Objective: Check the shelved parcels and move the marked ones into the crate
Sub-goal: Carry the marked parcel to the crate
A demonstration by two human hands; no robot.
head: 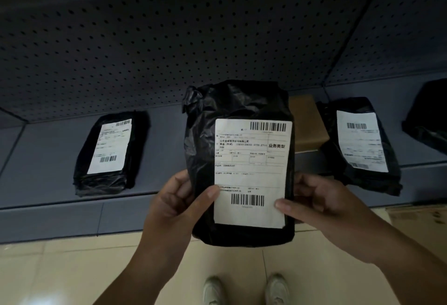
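Held upright just in front of the grey-blue metal shelf's (48,159) front edge, over the beige tiled floor (60,268): black plastic-wrapped parcel with a white barcode label (251,159). Pinched at its lower sides by the left grip (179,198) and the right grip (321,198), thumbs pressing on the label's lower part, fingers hidden behind. Small print too blurred to read. Lying on the shelf: a similar black labelled parcel toward the left (108,152), another toward the right (360,145), a brown cardboard box (307,123) partly hidden between, a black bundle (428,116) cut off at the right edge. Open floor beneath the held parcel.
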